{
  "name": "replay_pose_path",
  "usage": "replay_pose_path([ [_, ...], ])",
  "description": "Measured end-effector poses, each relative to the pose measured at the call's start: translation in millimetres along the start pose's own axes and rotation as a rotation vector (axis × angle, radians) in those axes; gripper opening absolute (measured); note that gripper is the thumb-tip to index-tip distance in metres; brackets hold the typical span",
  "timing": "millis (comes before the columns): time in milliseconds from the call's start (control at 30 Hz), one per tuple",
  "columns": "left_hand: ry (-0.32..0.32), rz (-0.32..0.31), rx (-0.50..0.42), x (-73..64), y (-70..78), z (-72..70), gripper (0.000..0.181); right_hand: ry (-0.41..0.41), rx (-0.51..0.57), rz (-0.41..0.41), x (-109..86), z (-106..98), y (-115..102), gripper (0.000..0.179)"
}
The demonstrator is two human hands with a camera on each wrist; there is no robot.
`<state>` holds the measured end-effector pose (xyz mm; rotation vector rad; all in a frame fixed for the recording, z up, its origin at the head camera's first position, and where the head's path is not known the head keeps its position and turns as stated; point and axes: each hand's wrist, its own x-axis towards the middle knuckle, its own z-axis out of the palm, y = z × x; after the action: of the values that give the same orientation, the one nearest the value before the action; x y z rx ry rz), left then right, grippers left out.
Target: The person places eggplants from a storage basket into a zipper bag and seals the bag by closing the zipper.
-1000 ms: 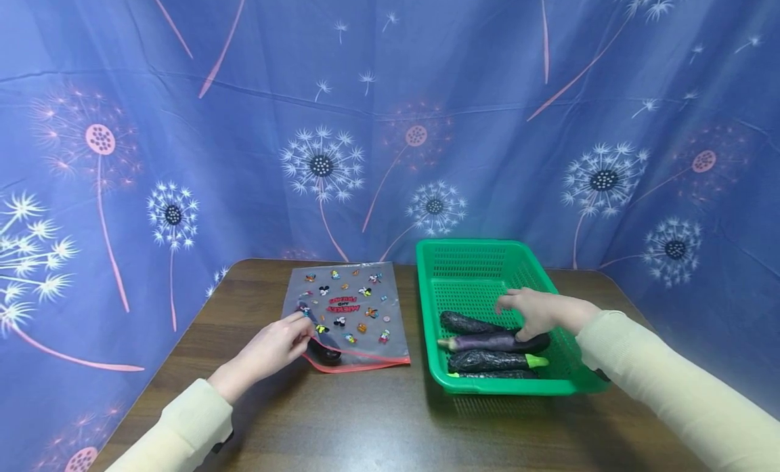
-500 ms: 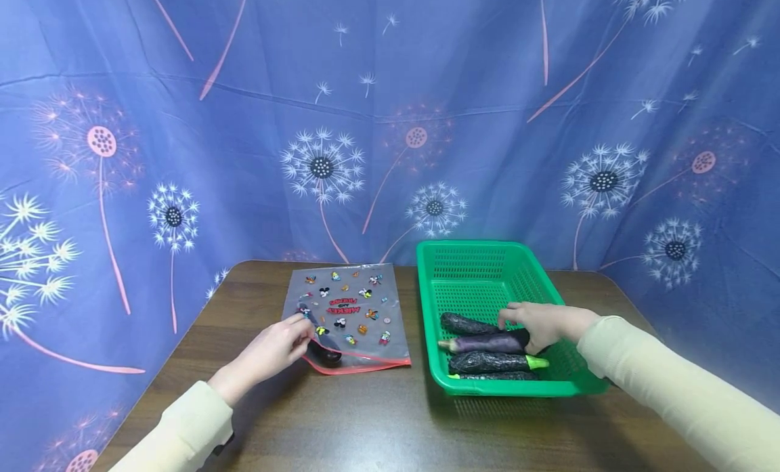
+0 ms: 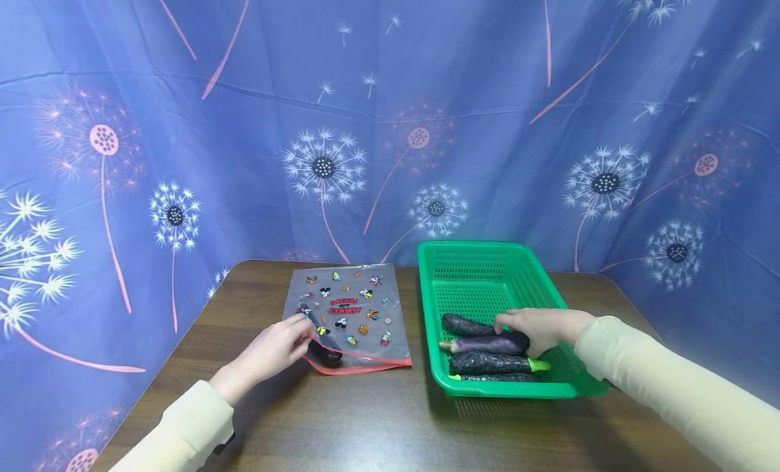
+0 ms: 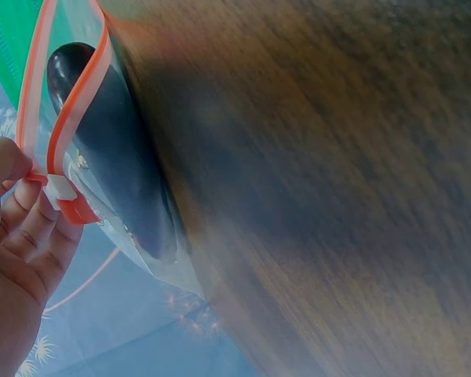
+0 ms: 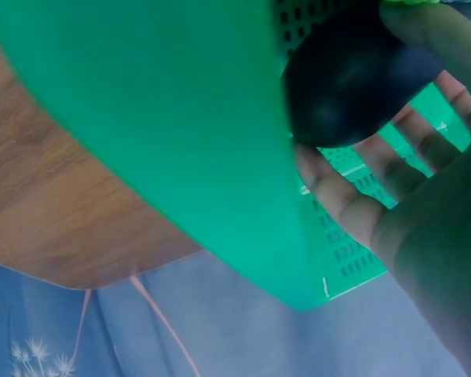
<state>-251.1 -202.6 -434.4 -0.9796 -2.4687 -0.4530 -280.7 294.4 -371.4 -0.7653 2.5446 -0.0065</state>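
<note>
My left hand (image 3: 282, 342) pinches the left corner of the mouth of a clear zip bag (image 3: 350, 292) printed with cartoon figures. In the left wrist view, the thumb and fingers hold its red strip beside a white slider (image 4: 60, 187), and the mouth gapes. A dark eggplant (image 4: 118, 157) lies inside the bag, its rounded end toward the opening. To the right, my right hand (image 3: 539, 331) reaches into a green basket (image 3: 512, 389) and grips the thick end of a smooth purple eggplant (image 3: 487, 345). Thumb and fingers lie on opposite sides of it in the right wrist view.
Black, wrinkled-looking eggplants lie on either side of the gripped one: one behind (image 3: 463, 324) and two in front, the nearer of these with a green stem (image 3: 539, 365). Basket and bag stand side by side on a brown wooden table (image 3: 365, 418). A blue dandelion-print curtain (image 3: 378, 120) hangs behind.
My right hand has lowered onto the purple eggplant's thick end, its spread fingers closing round it. My left hand and the bag have stayed in place.
</note>
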Motion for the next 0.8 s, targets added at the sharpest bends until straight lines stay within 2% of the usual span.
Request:
replay_pose_path([
  [600,-0.004,-0.003,-0.003,0.2,-0.6,-0.8,0.019,-0.011,-0.064,-0.007,-2.6,-9.7,-7.5,0.063],
  [800,-0.001,0.0,-0.004,-0.2,-0.8,0.1,0.019,0.024,-0.082,-0.005,-4.1,-11.1,-11.0,0.064],
])
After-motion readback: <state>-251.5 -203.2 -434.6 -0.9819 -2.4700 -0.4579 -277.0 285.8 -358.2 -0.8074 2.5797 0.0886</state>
